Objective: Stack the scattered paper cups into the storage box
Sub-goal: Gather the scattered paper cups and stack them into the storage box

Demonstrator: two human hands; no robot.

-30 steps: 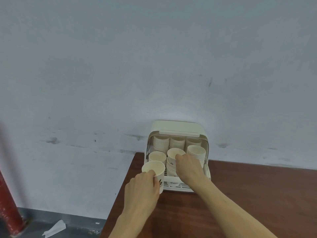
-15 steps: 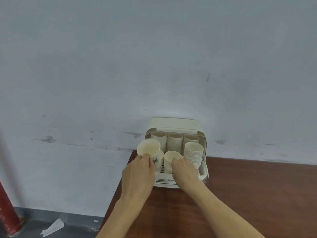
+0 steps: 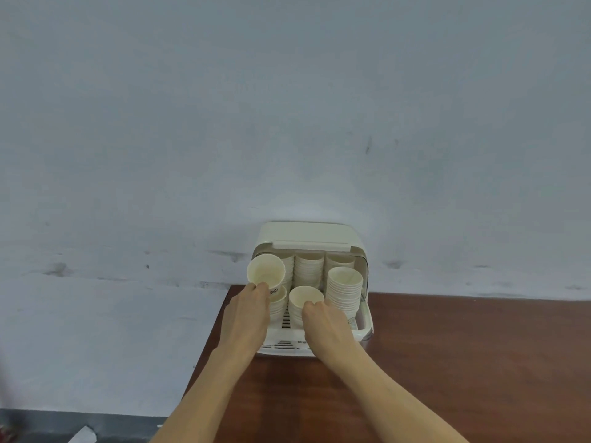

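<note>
A cream storage box with its lid raised stands at the table's back left corner, holding several stacks of white paper cups. My left hand grips a single paper cup, tilted, just above the front-left stack. My right hand holds the top of the front-middle stack, thumb at its rim. A taller stack stands at the front right. Three more stacks fill the back row.
The brown wooden table stretches to the right and toward me. A grey-white wall rises right behind the box. The table's left edge drops to the floor, where a scrap of paper lies.
My left hand has carried the single cup up and forward, from in front of the box to above the front-left stack. My right hand stays on the middle stack.
</note>
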